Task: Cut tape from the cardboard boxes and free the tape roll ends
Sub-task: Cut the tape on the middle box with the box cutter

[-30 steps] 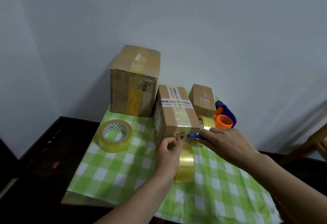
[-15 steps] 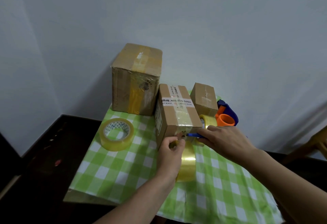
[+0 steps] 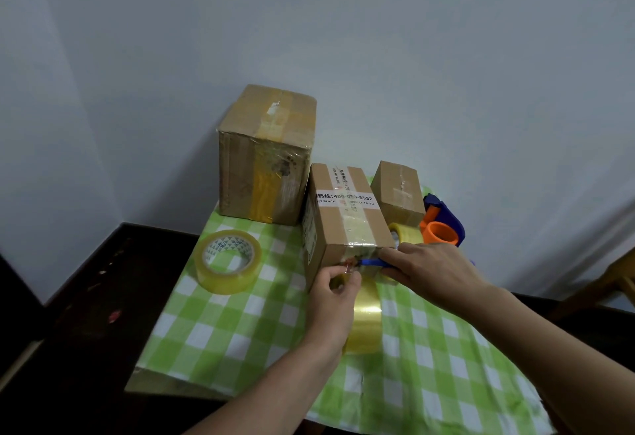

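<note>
Tape (image 3: 366,318), a wide yellow band, runs from the near face of the mid box (image 3: 343,225) down over the green-checked cloth (image 3: 240,331) toward me. Left grip (image 3: 335,300) is closed, thumb & fingertips pinching at the top of that band, right up against the box face. Right grip (image 3: 429,273) is wrapped round a blue cutter (image 3: 369,262), tip pointing left at the same spot, just beside my left fingertips. Can't tell if the blade touches the tape.

Mid box sits on the cloth w/ a white printed label (image 3: 347,198) across its top. Big box (image 3: 264,160) stands behind it on the left, small box (image 3: 398,190) behind on the right. One tape roll (image 3: 226,261) lies flat on the cloth left of the mid box. A 2nd roll (image 3: 407,233) sits btw the small box & an orange-and-blue dispenser (image 3: 443,225). The tabletop (image 3: 161,383) shows under the cloth's near-left corner.
</note>
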